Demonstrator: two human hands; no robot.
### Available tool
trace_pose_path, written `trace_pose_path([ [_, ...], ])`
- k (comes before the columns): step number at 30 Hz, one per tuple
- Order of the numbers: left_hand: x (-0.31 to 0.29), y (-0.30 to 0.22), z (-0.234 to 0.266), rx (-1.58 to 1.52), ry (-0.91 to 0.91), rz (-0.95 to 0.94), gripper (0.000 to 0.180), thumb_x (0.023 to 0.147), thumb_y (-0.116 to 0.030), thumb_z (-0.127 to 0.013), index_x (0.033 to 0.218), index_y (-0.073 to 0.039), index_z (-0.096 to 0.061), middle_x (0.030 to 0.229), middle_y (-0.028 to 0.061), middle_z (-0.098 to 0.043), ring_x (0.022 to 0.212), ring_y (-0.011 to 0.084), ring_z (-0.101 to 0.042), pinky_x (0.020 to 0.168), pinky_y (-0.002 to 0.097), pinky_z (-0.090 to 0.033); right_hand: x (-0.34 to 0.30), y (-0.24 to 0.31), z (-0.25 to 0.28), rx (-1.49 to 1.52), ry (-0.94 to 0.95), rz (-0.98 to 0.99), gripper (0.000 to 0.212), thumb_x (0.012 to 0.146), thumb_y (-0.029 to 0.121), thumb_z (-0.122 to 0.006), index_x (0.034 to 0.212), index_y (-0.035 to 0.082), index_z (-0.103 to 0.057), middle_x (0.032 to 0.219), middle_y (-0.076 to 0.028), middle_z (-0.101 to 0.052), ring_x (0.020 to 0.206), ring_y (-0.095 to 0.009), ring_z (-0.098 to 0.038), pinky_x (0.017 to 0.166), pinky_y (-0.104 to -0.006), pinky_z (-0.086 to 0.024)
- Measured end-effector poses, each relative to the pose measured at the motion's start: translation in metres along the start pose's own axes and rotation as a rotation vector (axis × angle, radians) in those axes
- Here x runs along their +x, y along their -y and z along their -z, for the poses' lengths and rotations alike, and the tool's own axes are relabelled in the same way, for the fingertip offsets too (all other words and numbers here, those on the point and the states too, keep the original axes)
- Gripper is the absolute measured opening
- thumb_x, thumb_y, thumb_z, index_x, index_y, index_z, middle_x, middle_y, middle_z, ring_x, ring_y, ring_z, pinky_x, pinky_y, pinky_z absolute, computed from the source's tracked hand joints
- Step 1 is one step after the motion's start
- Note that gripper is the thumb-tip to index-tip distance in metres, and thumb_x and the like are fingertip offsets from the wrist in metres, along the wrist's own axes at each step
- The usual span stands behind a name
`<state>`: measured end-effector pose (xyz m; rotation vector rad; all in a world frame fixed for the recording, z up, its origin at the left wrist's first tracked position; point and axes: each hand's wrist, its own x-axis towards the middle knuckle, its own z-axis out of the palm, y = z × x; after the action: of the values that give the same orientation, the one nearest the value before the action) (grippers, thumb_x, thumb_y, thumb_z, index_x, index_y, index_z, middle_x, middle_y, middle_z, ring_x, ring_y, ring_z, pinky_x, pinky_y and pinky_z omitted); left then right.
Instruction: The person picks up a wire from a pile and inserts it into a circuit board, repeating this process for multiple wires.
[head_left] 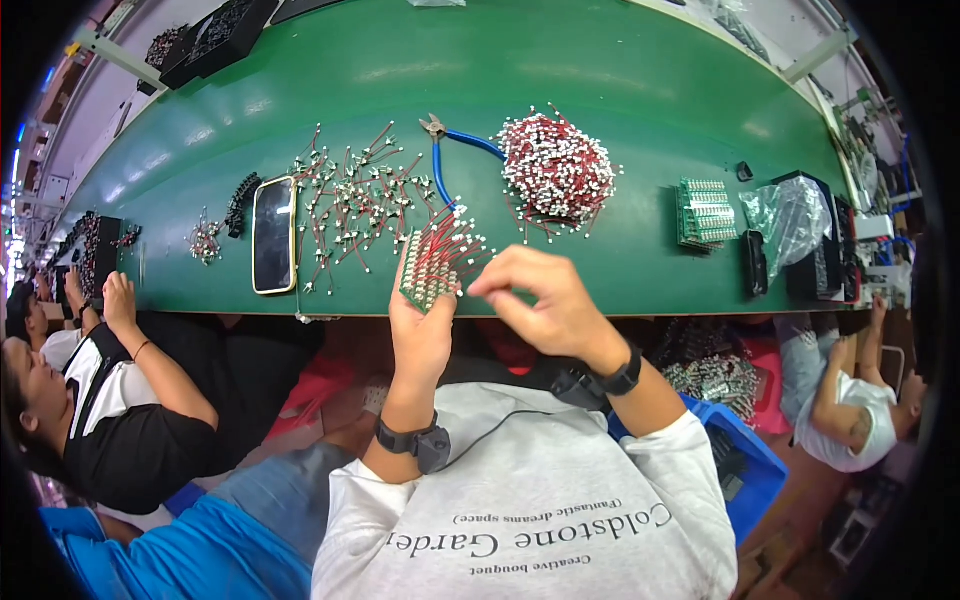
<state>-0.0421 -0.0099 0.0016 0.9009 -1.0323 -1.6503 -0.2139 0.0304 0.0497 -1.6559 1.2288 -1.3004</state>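
My left hand [421,338] grips a green circuit board panel [428,277] near the table's front edge. Many red wires with white connectors [455,240] stand up from the panel's far right side. Just right of the panel, my right hand [540,295] is closed in a pinch beside the wire ends; what lies between its fingertips is too small to make out. Beyond the panel is a pair of blue-handled cutting pliers [440,165], spread apart. A heap of red wires with white connectors [556,168] covers part of one handle.
Loose wired pieces [360,195] are scattered left of the pliers, beside a phone [274,236]. Stacked green panels [706,213] and a clear plastic bag [800,215] stand at the right. A blue crate [765,465] is by my right side. Other people [130,400] sit on both sides.
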Motion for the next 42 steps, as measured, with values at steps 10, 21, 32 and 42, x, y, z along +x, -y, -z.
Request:
trace_pose_path([
  [10,-0.007,0.008,-0.012,-0.136,0.151,0.000,0.074,0.095,0.005,-0.056,0.156,-0.001,-0.014,0.133,0.0130,-0.055,0.108,0.0183,-0.061,0.090,0.0315,-0.054,0.001,-0.001,-0.034,0.152,-0.081,-0.130,0.025,0.084,-0.003,-0.068,0.104,-0.003,-0.053,0.085,-0.006,-0.064,0.074,-0.009,-0.062,0.067,-0.0246,-0.053],
  [21,-0.009,0.007,-0.010,0.477,0.082,-0.235,0.074,0.091,0.002,-0.061,0.154,0.001,-0.023,0.125,0.0113,-0.055,0.104,0.0165,-0.060,0.086,0.0287,-0.053,0.003,0.012,-0.035,-0.108,-0.055,-0.025,0.028,0.081,-0.006,-0.067,0.104,-0.002,-0.051,0.080,-0.008,-0.062,0.065,-0.014,-0.061,0.059,-0.0275,-0.051],
  [32,-0.018,0.003,-0.012,0.467,-0.007,-0.242,0.066,0.088,0.007,-0.057,0.148,0.007,-0.031,0.131,0.0192,-0.051,0.117,0.0256,-0.057,0.098,0.0347,-0.047,-0.002,0.015,-0.040,-0.277,-0.119,0.186,0.057,0.076,-0.013,-0.067,0.129,-0.003,-0.051,0.087,-0.016,-0.065,0.075,-0.029,-0.066,0.068,-0.0369,-0.054],
  [42,-0.016,0.018,-0.001,0.439,0.018,-0.192,0.068,0.082,0.015,-0.044,0.148,0.007,-0.032,0.136,0.0221,-0.051,0.122,0.0275,-0.056,0.102,0.0345,-0.046,0.001,0.003,-0.044,-0.252,-0.137,0.181,0.062,0.076,-0.010,-0.070,0.133,-0.001,-0.049,0.087,-0.014,-0.066,0.075,-0.030,-0.067,0.066,-0.0369,-0.054],
])
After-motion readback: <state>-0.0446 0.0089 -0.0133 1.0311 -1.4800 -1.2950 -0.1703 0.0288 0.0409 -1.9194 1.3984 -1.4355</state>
